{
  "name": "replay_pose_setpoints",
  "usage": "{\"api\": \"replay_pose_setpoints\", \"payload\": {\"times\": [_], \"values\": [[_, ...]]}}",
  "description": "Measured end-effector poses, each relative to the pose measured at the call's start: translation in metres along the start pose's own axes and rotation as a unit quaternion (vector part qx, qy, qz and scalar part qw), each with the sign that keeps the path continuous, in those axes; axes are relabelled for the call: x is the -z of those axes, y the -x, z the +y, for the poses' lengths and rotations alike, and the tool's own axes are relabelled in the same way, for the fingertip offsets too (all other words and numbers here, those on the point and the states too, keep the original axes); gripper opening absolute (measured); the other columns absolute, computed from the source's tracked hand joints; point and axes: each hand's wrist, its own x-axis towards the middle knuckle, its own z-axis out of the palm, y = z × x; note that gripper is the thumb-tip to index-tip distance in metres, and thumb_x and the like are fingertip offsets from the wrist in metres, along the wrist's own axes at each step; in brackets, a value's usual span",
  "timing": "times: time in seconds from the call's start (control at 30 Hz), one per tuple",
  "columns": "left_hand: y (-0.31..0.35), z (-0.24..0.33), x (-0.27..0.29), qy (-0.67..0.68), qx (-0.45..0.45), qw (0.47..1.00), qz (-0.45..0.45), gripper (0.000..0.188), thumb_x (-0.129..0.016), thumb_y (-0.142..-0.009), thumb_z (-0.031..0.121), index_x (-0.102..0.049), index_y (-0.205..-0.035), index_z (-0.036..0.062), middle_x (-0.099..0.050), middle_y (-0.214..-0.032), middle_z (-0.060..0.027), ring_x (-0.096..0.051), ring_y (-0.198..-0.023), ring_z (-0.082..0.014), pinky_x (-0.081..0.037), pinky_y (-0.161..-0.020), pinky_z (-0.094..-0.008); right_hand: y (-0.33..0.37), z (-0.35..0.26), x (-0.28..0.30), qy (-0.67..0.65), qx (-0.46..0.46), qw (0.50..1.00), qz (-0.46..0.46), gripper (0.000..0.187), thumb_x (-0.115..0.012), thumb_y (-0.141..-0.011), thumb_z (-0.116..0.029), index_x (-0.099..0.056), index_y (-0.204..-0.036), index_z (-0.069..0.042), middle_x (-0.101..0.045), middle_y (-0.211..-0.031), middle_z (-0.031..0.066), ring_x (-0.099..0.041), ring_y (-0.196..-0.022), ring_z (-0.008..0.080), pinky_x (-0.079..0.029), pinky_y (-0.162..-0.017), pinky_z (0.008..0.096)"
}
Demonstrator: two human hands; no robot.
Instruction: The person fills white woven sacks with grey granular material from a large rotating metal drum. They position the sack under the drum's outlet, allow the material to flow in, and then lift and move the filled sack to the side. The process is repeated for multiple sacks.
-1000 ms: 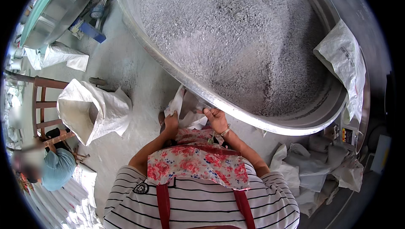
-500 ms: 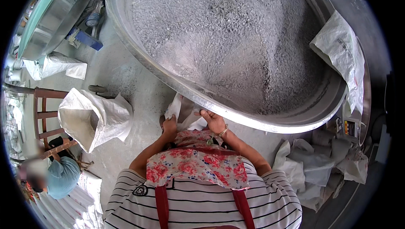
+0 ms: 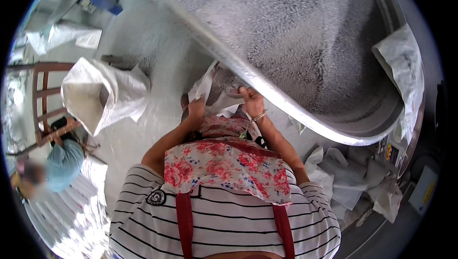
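Below the rim of a large round metal pan [image 3: 296, 109], a white woven sack [image 3: 204, 86] stands with its mouth open. Grey granules show inside the sack. My left hand [image 3: 196, 109] is closed on the sack's near left edge. On the other side my right hand [image 3: 253, 101], with a bangle at the wrist, grips the sack's right edge close under the pan's rim; its fingertips are partly hidden. The pan holds a broad heap of grey granules [image 3: 291, 34], hollowed toward the near side.
To the left an open white sack [image 3: 107, 94] stands beside a brown metal-framed cart [image 3: 45, 96]. Another person [image 3: 69, 163] sits at the lower left. An empty-looking white sack [image 3: 403, 80] hangs over the pan's right rim. Crumpled sacks [image 3: 343, 178] lie at the right.
The view has shifted, so the pan sits further up and right. The sack's mouth now shows more, with granules inside. Both hands keep hold of its edges.
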Motion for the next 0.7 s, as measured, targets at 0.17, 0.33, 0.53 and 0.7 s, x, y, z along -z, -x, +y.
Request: {"api": "replay_pose_setpoints", "payload": {"times": [0.17, 0.33, 0.53, 0.7], "values": [[-0.038, -0.05, 0.005, -0.016, 0.023, 0.999, 0.022, 0.043, -0.052, -0.083, 0.035, -0.059, -0.094, -0.0066, -0.061, -0.081, -0.0149, -0.053, -0.072, -0.0193, -0.041, -0.068, -0.0325, -0.01, 0.001, -0.008, 0.042, 0.056, 0.997, 0.016, 0.029, -0.055, -0.085, -0.023, -0.061, -0.069, 0.001, -0.063, -0.066, 0.0092, -0.055, -0.051, 0.0107, -0.044, -0.05, 0.0232], [-0.056, -0.071, -0.004, 0.12, 0.021, 0.992, -0.019, 0.041, -0.052, -0.084, 0.032, -0.054, -0.1, -0.0055, -0.059, -0.086, -0.0121, -0.055, -0.07, -0.0198, -0.044, -0.064, -0.0323, -0.009, -0.065, -0.008, -0.136, -0.173, 0.975, 0.015, 0.031, -0.057, -0.083, -0.027, -0.06, -0.068, -0.001, -0.061, -0.059, 0.008, -0.055, -0.05, 0.0111, -0.041, -0.047, 0.0231], [-0.043, -0.053, -0.005, 0.103, 0.041, 0.994, 0.015, 0.04, -0.053, -0.084, 0.033, -0.055, -0.099, -0.0045, -0.058, -0.083, -0.0107, -0.052, -0.071, -0.0175, -0.042, -0.065, -0.0332, 0.027, -0.017, 0.024, 0.074, -0.289, 0.953, 0.052, 0.038, -0.064, -0.075, -0.031, -0.057, -0.09, 0.003, -0.058, -0.074, 0.0104, -0.056, -0.06, 0.0177, -0.047, -0.054, 0.03], [-0.022, -0.042, 0.003, 0.122, 0.073, 0.99, 0.005, 0.039, -0.054, -0.084, 0.031, -0.054, -0.102, -0.0034, -0.057, -0.089, -0.0106, -0.053, -0.075, -0.0172, -0.043, -0.067, -0.0339, 0.001, 0.019, 0.01, -0.206, -0.561, 0.792, 0.12, 0.053, -0.06, -0.076, -0.025, -0.037, -0.118, -0.003, -0.036, -0.115, 0.0188, -0.045, -0.099, 0.0345, -0.047, -0.069, 0.0501]]}}
